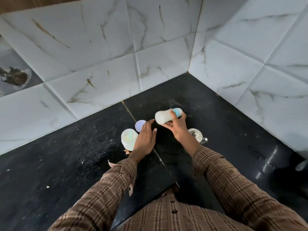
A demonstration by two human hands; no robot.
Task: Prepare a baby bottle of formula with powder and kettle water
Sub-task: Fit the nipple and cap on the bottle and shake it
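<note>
My right hand grips a baby bottle filled with milky white liquid, held tilted on its side above the black counter, its light blue cap end pointing right. My left hand hovers flat with straight fingers just left of the bottle, holding nothing. Under and beside that hand sit a pale lilac round lid and a translucent white jar seen from above. A steel kettle stands right behind my right wrist, partly hidden.
The black stone counter runs into a corner of white marble-look wall tiles. White specks and crumbs are scattered on the counter at the left. A dark object sits at the far right edge.
</note>
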